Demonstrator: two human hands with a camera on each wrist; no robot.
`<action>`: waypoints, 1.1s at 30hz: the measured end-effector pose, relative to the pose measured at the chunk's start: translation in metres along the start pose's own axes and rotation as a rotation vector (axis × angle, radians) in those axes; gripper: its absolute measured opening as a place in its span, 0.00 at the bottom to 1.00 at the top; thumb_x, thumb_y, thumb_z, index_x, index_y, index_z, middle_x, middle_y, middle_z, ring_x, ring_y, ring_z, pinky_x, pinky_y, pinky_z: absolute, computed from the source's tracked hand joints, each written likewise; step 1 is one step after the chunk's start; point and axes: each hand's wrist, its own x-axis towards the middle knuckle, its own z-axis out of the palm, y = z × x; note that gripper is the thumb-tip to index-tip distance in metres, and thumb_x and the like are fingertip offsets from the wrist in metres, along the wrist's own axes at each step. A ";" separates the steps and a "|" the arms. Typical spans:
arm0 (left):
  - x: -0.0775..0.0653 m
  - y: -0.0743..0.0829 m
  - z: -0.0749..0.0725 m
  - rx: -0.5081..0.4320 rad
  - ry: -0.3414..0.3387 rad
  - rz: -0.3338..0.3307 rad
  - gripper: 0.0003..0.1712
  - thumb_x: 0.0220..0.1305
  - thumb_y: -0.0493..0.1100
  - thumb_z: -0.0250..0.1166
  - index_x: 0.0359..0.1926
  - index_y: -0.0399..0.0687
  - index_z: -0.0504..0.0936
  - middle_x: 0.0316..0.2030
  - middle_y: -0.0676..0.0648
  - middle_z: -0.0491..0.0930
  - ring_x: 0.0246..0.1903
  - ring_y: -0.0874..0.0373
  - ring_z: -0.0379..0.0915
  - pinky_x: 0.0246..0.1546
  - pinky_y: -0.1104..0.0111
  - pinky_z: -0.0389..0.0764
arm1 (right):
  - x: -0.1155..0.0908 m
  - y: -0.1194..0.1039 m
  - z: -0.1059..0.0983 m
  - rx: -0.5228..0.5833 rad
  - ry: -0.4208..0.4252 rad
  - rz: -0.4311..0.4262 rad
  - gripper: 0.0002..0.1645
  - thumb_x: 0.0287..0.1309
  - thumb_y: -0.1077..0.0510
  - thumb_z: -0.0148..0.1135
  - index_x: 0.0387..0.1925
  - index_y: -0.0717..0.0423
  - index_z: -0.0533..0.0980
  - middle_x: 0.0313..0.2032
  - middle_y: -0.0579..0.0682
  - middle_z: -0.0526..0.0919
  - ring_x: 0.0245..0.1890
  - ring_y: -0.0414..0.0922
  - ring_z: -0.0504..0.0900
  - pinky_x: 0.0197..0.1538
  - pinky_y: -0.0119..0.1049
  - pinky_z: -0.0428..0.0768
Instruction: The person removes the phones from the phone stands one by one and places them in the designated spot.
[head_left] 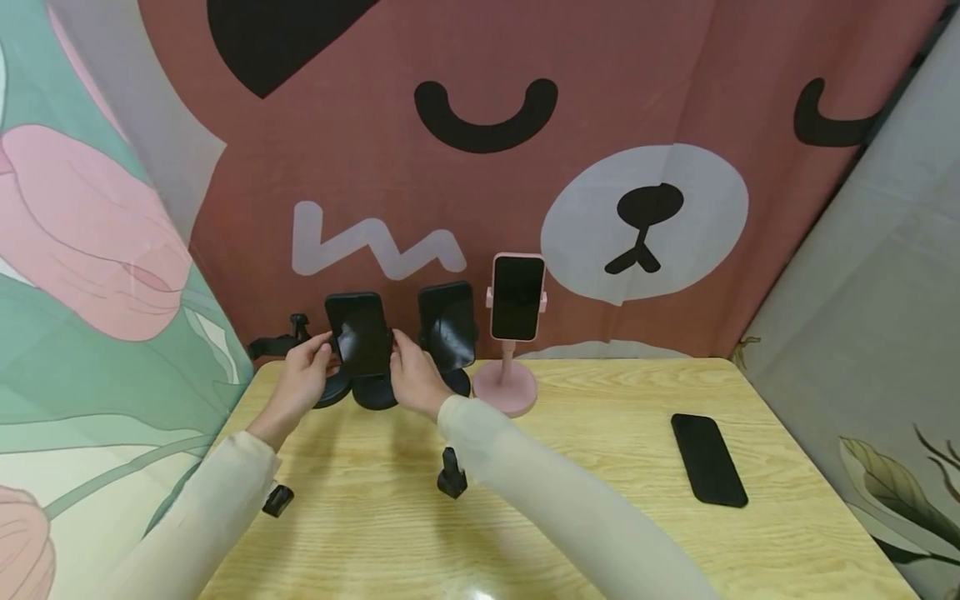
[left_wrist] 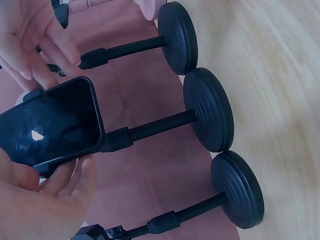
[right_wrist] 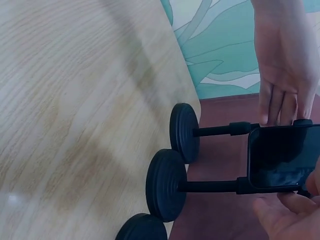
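Note:
A black smartphone (head_left: 358, 333) sits upright on the middle black desk stand, whose round base (left_wrist: 207, 110) rests on the table. My left hand (head_left: 306, 371) holds the phone's left edge, some fingers bent behind it in the left wrist view. At the opposite edge my right hand (head_left: 416, 373) grips with thumb and fingers, beside the side clamp. To the right, another dark phone (head_left: 447, 325) leans on a second black stand. Left of the held phone is a third black stand (left_wrist: 237, 190), with no phone seen on it.
A pink stand (head_left: 505, 389) carrying a pink-edged phone (head_left: 517, 296) is farther right. One black phone (head_left: 708, 460) lies flat on the table's right side. Two small black pieces (head_left: 452, 475) lie nearer the front. A patterned cloth (head_left: 487, 192) hangs behind the table.

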 end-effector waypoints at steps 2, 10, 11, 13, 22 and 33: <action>0.001 0.000 0.001 0.005 0.017 0.010 0.29 0.83 0.40 0.35 0.77 0.30 0.53 0.66 0.24 0.68 0.64 0.35 0.72 0.60 0.63 0.82 | 0.001 -0.001 0.000 -0.003 0.011 0.010 0.29 0.80 0.60 0.38 0.78 0.58 0.56 0.70 0.58 0.72 0.69 0.50 0.74 0.70 0.42 0.75; -0.002 0.000 0.002 0.032 0.057 0.065 0.27 0.83 0.39 0.38 0.75 0.28 0.57 0.67 0.25 0.68 0.61 0.36 0.74 0.56 0.63 0.83 | -0.001 -0.003 0.002 0.012 0.056 0.056 0.28 0.81 0.56 0.41 0.76 0.55 0.61 0.69 0.55 0.75 0.67 0.49 0.76 0.67 0.43 0.78; -0.002 -0.001 0.002 0.036 0.062 0.076 0.27 0.82 0.38 0.38 0.75 0.28 0.57 0.68 0.25 0.68 0.61 0.36 0.74 0.55 0.66 0.84 | -0.001 -0.004 0.002 0.009 0.065 0.058 0.28 0.81 0.56 0.42 0.76 0.56 0.62 0.69 0.55 0.75 0.68 0.49 0.76 0.67 0.43 0.78; -0.003 -0.003 0.002 0.042 0.075 0.099 0.27 0.82 0.38 0.39 0.75 0.28 0.58 0.68 0.26 0.68 0.61 0.36 0.74 0.54 0.70 0.84 | -0.001 -0.005 0.002 -0.002 0.084 0.055 0.27 0.80 0.55 0.43 0.75 0.56 0.63 0.68 0.55 0.76 0.68 0.49 0.76 0.68 0.44 0.77; -0.011 -0.004 0.001 0.079 0.121 0.190 0.25 0.82 0.39 0.43 0.72 0.28 0.64 0.62 0.25 0.74 0.54 0.36 0.79 0.47 0.77 0.84 | -0.006 -0.008 0.001 0.021 0.177 0.032 0.24 0.78 0.56 0.49 0.69 0.59 0.72 0.56 0.56 0.86 0.54 0.48 0.87 0.60 0.43 0.83; -0.022 -0.001 -0.001 0.058 0.126 0.194 0.26 0.82 0.41 0.45 0.71 0.29 0.65 0.63 0.27 0.74 0.40 0.84 0.73 0.43 0.89 0.77 | -0.019 -0.011 -0.007 0.030 0.169 -0.045 0.20 0.76 0.55 0.53 0.63 0.57 0.78 0.47 0.52 0.90 0.38 0.41 0.86 0.38 0.27 0.80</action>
